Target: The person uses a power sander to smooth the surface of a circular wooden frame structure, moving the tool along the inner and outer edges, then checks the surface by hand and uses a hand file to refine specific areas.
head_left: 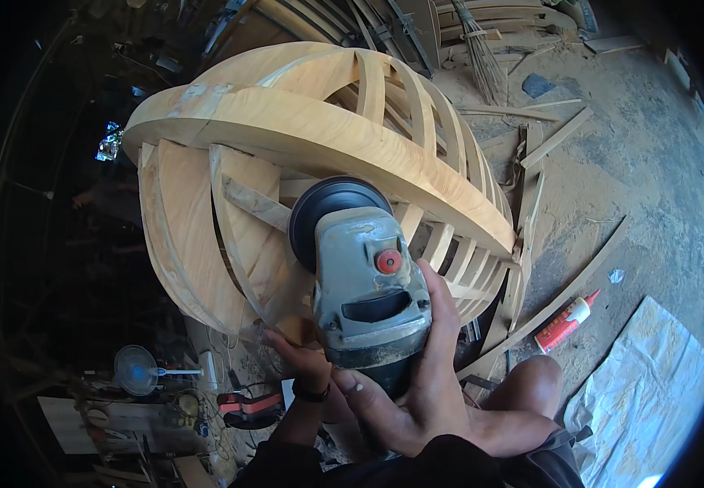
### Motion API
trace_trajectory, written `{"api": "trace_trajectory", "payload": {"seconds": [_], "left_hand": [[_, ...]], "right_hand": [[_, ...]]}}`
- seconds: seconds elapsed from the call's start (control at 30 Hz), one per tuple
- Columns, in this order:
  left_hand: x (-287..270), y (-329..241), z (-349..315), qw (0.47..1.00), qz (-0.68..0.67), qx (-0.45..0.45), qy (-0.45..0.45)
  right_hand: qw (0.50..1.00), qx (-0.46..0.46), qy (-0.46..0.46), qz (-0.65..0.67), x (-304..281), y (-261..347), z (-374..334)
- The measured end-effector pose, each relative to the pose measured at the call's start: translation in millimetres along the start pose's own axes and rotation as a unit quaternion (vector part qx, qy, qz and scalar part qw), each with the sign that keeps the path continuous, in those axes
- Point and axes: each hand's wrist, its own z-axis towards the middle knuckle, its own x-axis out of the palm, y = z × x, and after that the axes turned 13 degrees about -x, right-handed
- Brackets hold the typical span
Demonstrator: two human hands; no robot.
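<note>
My right hand [433, 398] is wrapped round the body of a grey angle grinder [368, 268] with a red button on top. Its round black disc [309, 213] sits at the front, over the ribs of a large curved wooden frame [303, 114]. Whether the disc touches the wood cannot be told from here. Lower down, my left hand [307, 363] grips the near edge of the frame, beside the grinder; the grinder hides most of its fingers. A thick pale beam runs across the frame, with thin curved ribs above and below it.
On the dusty floor at right lie a red and white glue bottle [563, 321], a long thin wood strip [567, 289] and a crumpled pale sheet [649, 390]. A twig broom [482, 61] stands at the back. At lower left are a fan [136, 368] and a red-and-black tool [250, 407].
</note>
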Motion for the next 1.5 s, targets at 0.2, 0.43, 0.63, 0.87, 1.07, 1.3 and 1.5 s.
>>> {"api": "trace_trajectory", "payload": {"seconds": [0.2, 0.43, 0.63, 0.87, 1.07, 1.3, 1.5], "left_hand": [[-3, 1, -3, 1.000, 0.004, 0.011, -0.018], [2, -3, -4, 1.000, 0.001, 0.001, -0.021], [-7, -1, -2, 1.000, -0.003, 0.002, -0.010], [-15, 2, 1, 1.000, -0.003, 0.006, 0.003], [-26, 9, 3, 0.999, 0.019, 0.024, 0.016], [-7, 6, 5, 0.998, -0.031, 0.049, -0.003], [-11, 10, 9, 0.998, -0.002, 0.069, -0.016]], "right_hand": [[1.000, -0.021, -0.015, 0.005, 4, -9, -9], [0.995, 0.018, -0.090, 0.041, 7, -5, -20], [0.990, 0.024, -0.101, 0.100, 15, -9, -17], [0.997, -0.016, -0.047, 0.062, 15, -8, -9], [0.993, 0.018, -0.110, 0.039, 11, -5, -23], [0.986, 0.003, -0.162, 0.049, -13, -31, -76], [0.989, 0.017, -0.147, 0.030, -34, -37, -71]]}}
